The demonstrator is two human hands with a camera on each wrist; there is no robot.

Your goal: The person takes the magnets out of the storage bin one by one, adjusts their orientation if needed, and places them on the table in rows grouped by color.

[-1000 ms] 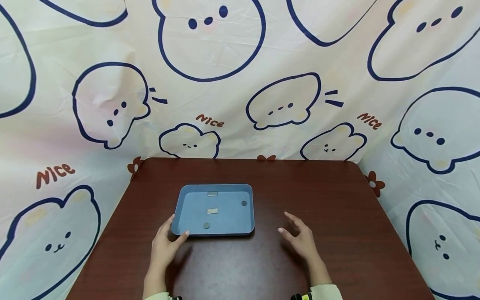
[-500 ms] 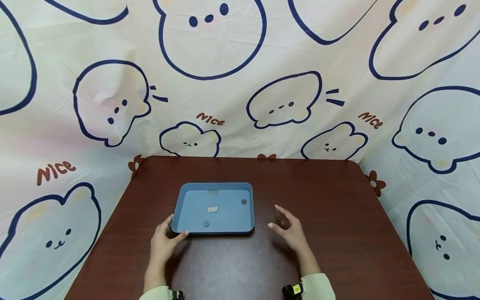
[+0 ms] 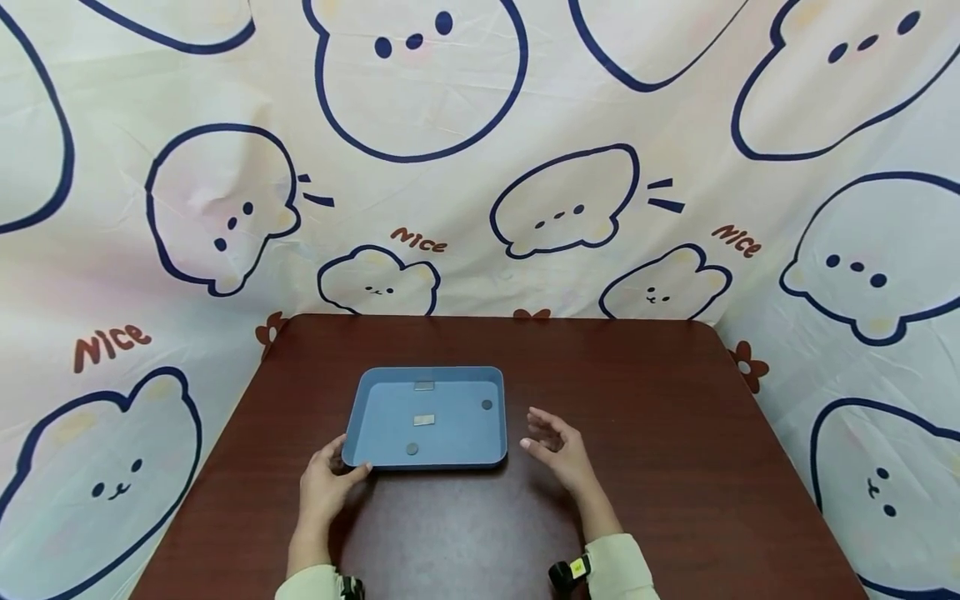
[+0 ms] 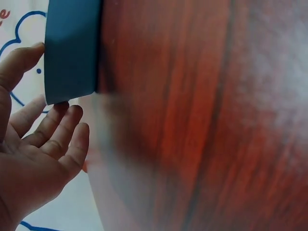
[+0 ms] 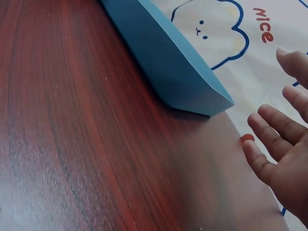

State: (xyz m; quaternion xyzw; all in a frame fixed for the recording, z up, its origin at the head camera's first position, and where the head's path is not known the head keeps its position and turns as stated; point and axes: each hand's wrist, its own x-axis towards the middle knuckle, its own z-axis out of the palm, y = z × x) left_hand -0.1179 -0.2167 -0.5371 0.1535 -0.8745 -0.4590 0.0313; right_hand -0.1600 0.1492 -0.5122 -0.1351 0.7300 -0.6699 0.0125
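Note:
A shallow blue tray [image 3: 457, 457] sits on the table, left of the middle. In it lie two small pale rectangular pieces, one near the back [image 3: 424, 386] and one in the middle [image 3: 424, 420], and two small grey discs, at right [image 3: 487, 405] and front [image 3: 412, 448]. My left hand [image 3: 324, 490] is at the tray's near left corner, thumb by the rim; in the left wrist view its loosely bent fingers [image 4: 53, 130] touch the corner. My right hand [image 3: 562, 454] hovers apart from the tray's right side, holding nothing, fingers spread and slightly bent [image 5: 276, 130].
The dark brown wooden table [image 3: 675, 467] reaches back to a pale cloth [image 3: 465, 200] printed with bear outlines, which also hangs at both sides. A black band with a yellow label [image 3: 576, 568] is on the right wrist.
My right hand has moved left, closer to the tray's right side. The left hand stays at the near left corner, and the tray and its pieces keep their places.

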